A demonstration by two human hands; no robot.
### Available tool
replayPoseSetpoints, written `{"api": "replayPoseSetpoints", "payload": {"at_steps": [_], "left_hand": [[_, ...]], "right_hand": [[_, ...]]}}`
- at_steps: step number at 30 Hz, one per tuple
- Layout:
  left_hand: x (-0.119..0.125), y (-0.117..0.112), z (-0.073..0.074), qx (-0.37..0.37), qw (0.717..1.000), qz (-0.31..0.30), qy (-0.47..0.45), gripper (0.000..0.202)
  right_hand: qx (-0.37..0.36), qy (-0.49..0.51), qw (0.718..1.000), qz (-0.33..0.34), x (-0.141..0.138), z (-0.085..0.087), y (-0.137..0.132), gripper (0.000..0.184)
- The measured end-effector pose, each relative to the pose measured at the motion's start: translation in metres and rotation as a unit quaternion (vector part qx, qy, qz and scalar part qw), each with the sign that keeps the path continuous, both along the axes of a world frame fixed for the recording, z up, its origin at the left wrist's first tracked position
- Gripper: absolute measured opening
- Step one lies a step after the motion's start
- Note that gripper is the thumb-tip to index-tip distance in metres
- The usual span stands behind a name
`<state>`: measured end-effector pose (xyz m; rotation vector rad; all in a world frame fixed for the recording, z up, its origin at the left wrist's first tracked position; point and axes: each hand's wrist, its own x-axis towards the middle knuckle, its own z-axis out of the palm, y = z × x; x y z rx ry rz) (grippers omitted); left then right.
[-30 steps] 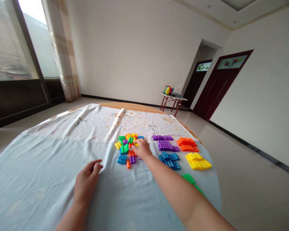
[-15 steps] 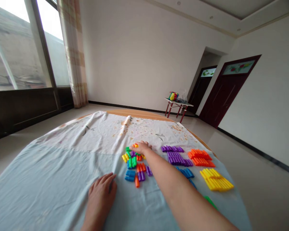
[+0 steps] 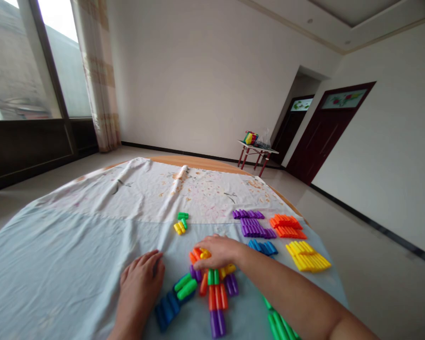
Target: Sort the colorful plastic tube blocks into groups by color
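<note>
My right hand (image 3: 216, 252) lies palm down, fingers curled over a mixed heap of coloured plastic tube pieces (image 3: 208, 283) on the pale blue cloth (image 3: 56, 264). Orange and yellow pieces show under its fingertips. My left hand (image 3: 140, 286) rests flat on the cloth just left of the heap, fingers stretched, beside several blue pieces (image 3: 166, 306) and two green ones (image 3: 184, 287). A few yellow and green pieces (image 3: 180, 223) lie apart, farther back.
Sorted groups lie to the right: purple (image 3: 252, 224), orange (image 3: 286, 225), yellow (image 3: 307, 255), blue (image 3: 262, 247), green (image 3: 279, 326). The round table's wooden rim (image 3: 205, 163) shows beyond a white floral cloth (image 3: 184, 186). A small side table (image 3: 257, 150) stands by dark doors.
My right hand has dragged the mixed heap toward me across the cloth, leaving a few yellow and green pieces behind. My left hand stayed flat beside it.
</note>
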<state>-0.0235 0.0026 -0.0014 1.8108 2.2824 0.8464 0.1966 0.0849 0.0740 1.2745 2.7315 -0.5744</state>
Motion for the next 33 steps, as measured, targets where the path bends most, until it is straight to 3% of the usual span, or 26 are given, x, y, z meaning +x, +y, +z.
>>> {"api": "replayPoseSetpoints", "payload": {"at_steps": [2,5,8,12,16,21,25,29,33], "left_hand": [[0.001,0.0,0.001,0.007,1.0,-0.001,-0.001,0.036],[0.002,0.0,0.001,0.008,1.0,0.0,-0.005,0.035],[0.002,0.0,0.001,0.009,1.0,0.0,-0.004,0.035],[0.001,-0.001,0.0,0.016,1.0,-0.005,-0.006,0.035],[0.001,-0.003,0.002,0.015,1.0,-0.007,-0.007,0.035],[0.005,-0.005,0.005,0.006,1.0,-0.006,-0.001,0.035],[0.008,-0.007,0.005,0.003,1.0,-0.005,0.001,0.035],[0.008,-0.008,0.004,0.016,1.0,0.0,0.007,0.036],[0.007,-0.007,0.004,0.024,1.0,0.007,0.015,0.034]], "right_hand": [[0.015,0.002,1.0,-0.008,-0.005,0.005,-0.001,0.051],[0.083,0.071,0.993,-0.054,-0.031,0.007,0.018,0.047],[0.109,0.107,0.985,-0.082,-0.063,-0.003,0.048,0.054],[0.073,0.083,0.991,-0.08,-0.09,-0.022,0.071,0.066],[0.065,0.081,0.994,-0.045,-0.082,-0.027,0.057,0.058],[0.062,0.08,0.995,0.016,-0.046,-0.017,0.016,0.036],[0.097,0.094,0.991,-0.017,-0.029,-0.01,-0.003,0.024],[0.149,0.114,0.98,-0.07,-0.037,-0.012,0.004,0.028],[0.142,0.102,0.98,-0.095,-0.056,-0.022,0.024,0.044]]}}
